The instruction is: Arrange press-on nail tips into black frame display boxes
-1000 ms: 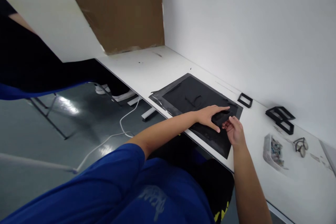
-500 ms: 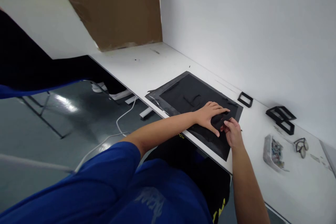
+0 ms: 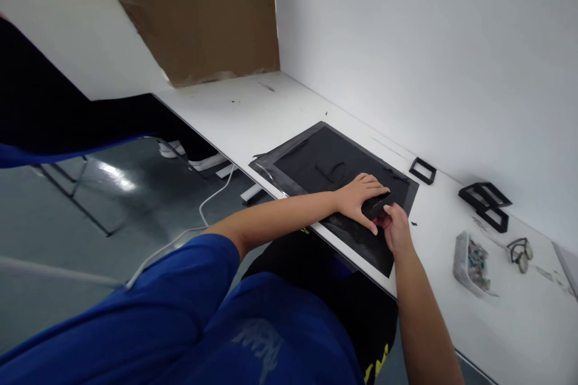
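Observation:
A small black piece (image 3: 376, 207), with straight edges like a block or frame, is between my two hands. My left hand (image 3: 357, 198) lies over the black sheet (image 3: 311, 159), its fingers along the piece's far side and its thumb along the near side, gripping it. At the piece's right end, my right hand (image 3: 396, 227) pinches it between thumb and bent fingers. The dark sheet hides the piece's outline, so its exact kind cannot be made out. Beneath both hands, the sheet covers the white table (image 3: 217, 105) near its front edge.
Right of the sheet stand a black rectangular frame (image 3: 422, 171) and a group of black frames (image 3: 485, 201). Nearer are a clear tub (image 3: 465, 264) of small items and glasses (image 3: 520, 252). A white cable (image 3: 203, 210) hangs left. Another person's shoes (image 3: 208, 162) show below the table.
My right hand has shifted slightly left and closed in on the piece. My left fingers have drawn in a little, and the piece looks tilted differently.

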A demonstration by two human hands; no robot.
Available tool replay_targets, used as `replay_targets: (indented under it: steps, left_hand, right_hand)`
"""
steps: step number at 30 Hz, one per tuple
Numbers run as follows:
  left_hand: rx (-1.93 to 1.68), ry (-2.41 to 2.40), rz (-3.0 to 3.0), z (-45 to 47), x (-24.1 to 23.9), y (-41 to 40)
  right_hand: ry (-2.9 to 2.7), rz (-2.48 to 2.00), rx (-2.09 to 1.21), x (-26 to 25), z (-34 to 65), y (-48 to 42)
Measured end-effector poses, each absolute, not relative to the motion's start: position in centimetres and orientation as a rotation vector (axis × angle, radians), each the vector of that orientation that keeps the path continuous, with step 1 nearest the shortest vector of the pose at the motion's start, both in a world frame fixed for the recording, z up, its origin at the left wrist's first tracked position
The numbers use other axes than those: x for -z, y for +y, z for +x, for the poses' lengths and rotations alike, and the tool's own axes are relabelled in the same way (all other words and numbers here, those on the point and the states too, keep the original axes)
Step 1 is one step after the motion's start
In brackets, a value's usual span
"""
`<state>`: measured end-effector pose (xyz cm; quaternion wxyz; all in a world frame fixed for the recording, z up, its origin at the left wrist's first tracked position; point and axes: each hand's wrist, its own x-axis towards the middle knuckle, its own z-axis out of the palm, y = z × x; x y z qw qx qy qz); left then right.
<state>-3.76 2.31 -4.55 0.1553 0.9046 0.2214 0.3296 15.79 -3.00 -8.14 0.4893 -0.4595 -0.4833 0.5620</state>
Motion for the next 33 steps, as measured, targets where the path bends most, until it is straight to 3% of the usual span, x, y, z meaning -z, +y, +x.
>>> replay_targets:
  steps: [17,33]
  left_hand:
    - [-1.032,0.534,2.43,-3.1,5.2,2.3]
    - [-1.407,0.454,2.125,-5.1,3.8,3.4]
  right_hand:
    - [-1.206,-1.07,-1.308,8.1,15.4,-3.2]
    - [-1.318,-0.854,-1.401,4.3,16.3,-4.4]
